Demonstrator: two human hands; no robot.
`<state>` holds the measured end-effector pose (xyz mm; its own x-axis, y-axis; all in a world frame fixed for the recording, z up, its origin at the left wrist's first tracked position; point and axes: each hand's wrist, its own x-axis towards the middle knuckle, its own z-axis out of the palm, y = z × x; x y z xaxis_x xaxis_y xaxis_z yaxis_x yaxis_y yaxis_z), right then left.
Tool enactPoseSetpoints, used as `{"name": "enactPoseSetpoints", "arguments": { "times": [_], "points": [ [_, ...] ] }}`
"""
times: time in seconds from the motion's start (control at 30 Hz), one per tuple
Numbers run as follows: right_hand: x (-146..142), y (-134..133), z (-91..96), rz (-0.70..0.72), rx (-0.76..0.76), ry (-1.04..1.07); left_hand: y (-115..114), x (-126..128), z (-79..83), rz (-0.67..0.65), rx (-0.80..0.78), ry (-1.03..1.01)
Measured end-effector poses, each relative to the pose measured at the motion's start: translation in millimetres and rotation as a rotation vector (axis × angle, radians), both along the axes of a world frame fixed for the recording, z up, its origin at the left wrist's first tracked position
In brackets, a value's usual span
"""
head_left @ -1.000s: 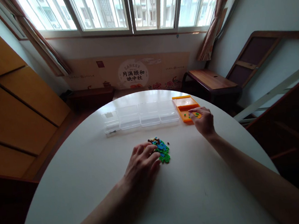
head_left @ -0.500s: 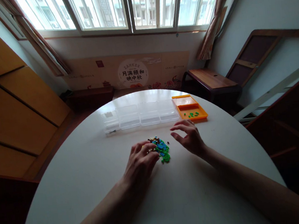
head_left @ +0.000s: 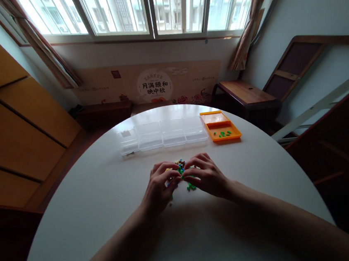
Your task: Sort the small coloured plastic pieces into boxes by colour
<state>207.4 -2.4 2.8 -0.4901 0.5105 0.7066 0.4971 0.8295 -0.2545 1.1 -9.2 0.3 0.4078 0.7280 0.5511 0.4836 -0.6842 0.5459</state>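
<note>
A small pile of tiny coloured bricks [head_left: 182,168], mostly green and blue, lies in the middle of the round white table [head_left: 107,204]. My left hand [head_left: 160,186] rests on the pile's left side with its fingers curled onto the bricks. My right hand [head_left: 204,176] covers the pile's right side, fingers bent and pinching among the pieces. What each pinch holds is too small to make out. An orange tray [head_left: 220,126] with a few green pieces in it stands at the back right.
A row of clear plastic boxes [head_left: 162,134] sits behind the pile, left of the orange tray. A wooden bench [head_left: 245,92] stands beyond the table's far right edge, under the windows.
My right hand has come back from the orange tray to the brick pile and now meets my left hand there. The left hand has stayed on the pile.
</note>
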Motion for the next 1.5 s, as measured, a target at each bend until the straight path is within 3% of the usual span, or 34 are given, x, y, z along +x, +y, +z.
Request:
{"name": "enactPoseSetpoints", "arguments": {
  "times": [0.3, 0.4, 0.57, 0.7, 0.9, 1.13, 1.5],
  "points": [
    [8, 11, -5.5, -0.057, 0.049, 0.024, -3, 0, 5.2, 0.038, -0.010, -0.003],
    [29, 30, -6.5, -0.240, -0.014, 0.099, -7, 2, 4.2, 0.043, 0.055, 0.058],
    [83, 64, -11.7, -0.680, -0.078, 0.281, -12, 3, 0.3, 0.056, 0.180, 0.162],
    [110, 77, -21.4, -0.832, -0.141, 0.268, -13, 3, -0.8, 0.055, 0.206, 0.210],
    [113, 85, -29.8, -0.830, -0.230, 0.235, -12, 3, -1.1, 0.009, 0.240, 0.255],
    [107, 81, -30.1, -0.778, -0.227, 0.234, -12, 3, -0.7, -0.091, 0.203, 0.335],
    [78, 60, -23.5, -0.616, -0.203, 0.195, -14, 4, -1.1, -0.055, 0.201, 0.311]
  ]
}}
